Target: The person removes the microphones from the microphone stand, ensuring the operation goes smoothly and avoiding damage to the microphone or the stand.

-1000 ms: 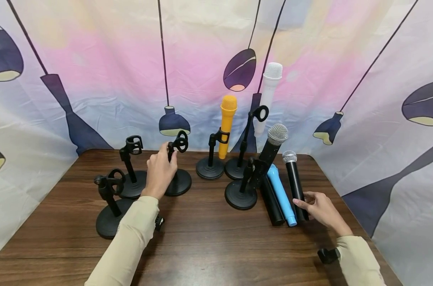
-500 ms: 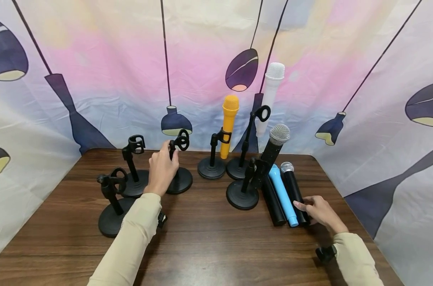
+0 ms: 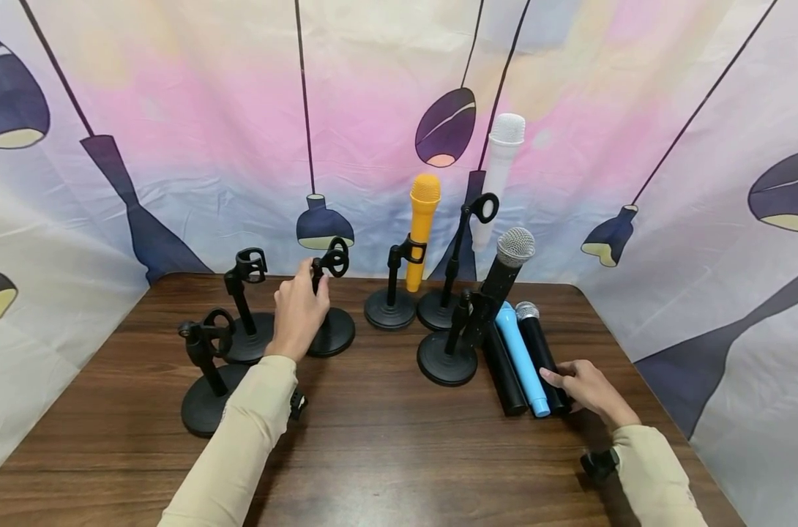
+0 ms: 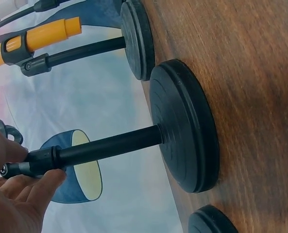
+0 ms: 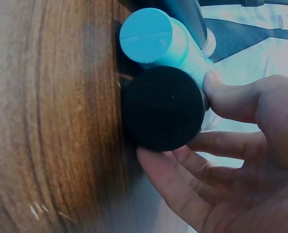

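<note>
1 yellow mic (image 3: 423, 219). Right of it: 1 white mic (image 3: 501, 161), 1 blue mic (image 3: 523, 359), 3 black mics (image 3: 539, 348); 6 total. Stands (image 3: 331, 335): 6; 3 left of it, 1 clipping it, 2 right. Left hand (image 3: 296, 311) left of it, right hand (image 3: 586, 388) right: 2. 1 table (image 3: 386, 454).

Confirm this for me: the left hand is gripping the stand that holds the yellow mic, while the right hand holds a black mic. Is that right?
Not quite: the left hand grips an empty stand. The yellow mic sits in a neighbouring stand, as the head view shows. The right hand does hold a black mic.
</note>
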### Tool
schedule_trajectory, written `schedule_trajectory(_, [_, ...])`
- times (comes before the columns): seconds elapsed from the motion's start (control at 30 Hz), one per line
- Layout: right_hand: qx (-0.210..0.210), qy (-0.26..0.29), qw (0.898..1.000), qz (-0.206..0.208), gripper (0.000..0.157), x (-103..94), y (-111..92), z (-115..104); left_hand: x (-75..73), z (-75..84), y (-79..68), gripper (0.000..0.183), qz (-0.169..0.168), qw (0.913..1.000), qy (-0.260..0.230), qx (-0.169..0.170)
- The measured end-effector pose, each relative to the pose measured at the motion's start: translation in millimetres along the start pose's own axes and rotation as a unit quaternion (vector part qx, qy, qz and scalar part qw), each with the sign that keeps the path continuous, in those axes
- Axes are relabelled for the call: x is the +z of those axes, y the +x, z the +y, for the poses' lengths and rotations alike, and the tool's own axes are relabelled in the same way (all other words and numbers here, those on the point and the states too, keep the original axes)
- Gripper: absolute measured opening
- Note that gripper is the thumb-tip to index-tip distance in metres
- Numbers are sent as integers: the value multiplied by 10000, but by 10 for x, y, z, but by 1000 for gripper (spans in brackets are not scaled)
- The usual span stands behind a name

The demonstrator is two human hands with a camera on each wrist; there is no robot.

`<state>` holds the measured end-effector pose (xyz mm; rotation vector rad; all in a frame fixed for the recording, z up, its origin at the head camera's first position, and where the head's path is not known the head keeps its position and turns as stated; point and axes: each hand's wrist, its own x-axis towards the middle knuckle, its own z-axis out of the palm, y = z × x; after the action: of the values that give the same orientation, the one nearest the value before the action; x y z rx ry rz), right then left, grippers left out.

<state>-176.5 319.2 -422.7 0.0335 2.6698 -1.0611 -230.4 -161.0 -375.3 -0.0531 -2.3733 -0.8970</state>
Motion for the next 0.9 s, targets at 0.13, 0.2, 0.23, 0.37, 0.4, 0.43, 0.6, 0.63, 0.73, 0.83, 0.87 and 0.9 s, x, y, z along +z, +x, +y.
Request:
schedule_trajectory(0.13, [-156, -149, 9998, -20, 80, -21, -18, -30, -16, 17, -2, 45, -73, 9999, -66, -73])
schedule_trajectory(0.2, [-229, -221, 9995, 8, 78, -35, -31, -51, -32, 29, -7, 46, -155, 9997, -107, -132])
schedule_trajectory(0.23, [-264, -264, 9993, 21, 77, -41, -37, -62, -41, 36, -12, 47, -208, 9996, -114, -155])
schedule_trajectory(0.37, [-292, -551, 9980, 146, 77, -66, -61, -106, -80, 43, -67, 53, -385, 9991, -42, -149])
schedule_trajectory(0.4, [-294, -617, 9975, 175, 77, -73, -69, -116, -90, 42, -89, 55, -457, 9988, 6, -166])
schedule_trajectory(0.43, [-287, -676, 9971, 203, 77, -79, -79, -126, -102, 41, -113, 58, -536, 9984, 51, -198])
schedule_trajectory(0.6, [-408, -892, 9940, 491, 77, -102, -164, -200, -192, 44, -251, 64, -914, 9943, 376, -403])
schedule_trajectory(0.63, [-478, -926, 9928, 589, 76, -104, -189, -223, -214, 49, -284, 64, -989, 9932, 418, -438])
schedule_trajectory(0.73, [-742, -1008, 9872, 991, 69, -99, -270, -303, -275, 66, -389, 61, -1177, 9909, 537, -379])
schedule_trajectory(0.83, [-1063, -999, 9799, 1362, 58, -79, -358, -411, -314, 95, -499, 54, -1426, 9884, 469, -221])
schedule_trajectory(0.87, [-1160, -999, 9770, 1484, 55, -67, -389, -453, -321, 106, -532, 50, -1497, 9877, 435, -138])
schedule_trajectory(0.9, [-1258, -976, 9744, 1585, 52, -57, -421, -501, -324, 119, -564, 46, -1568, 9869, 378, -65])
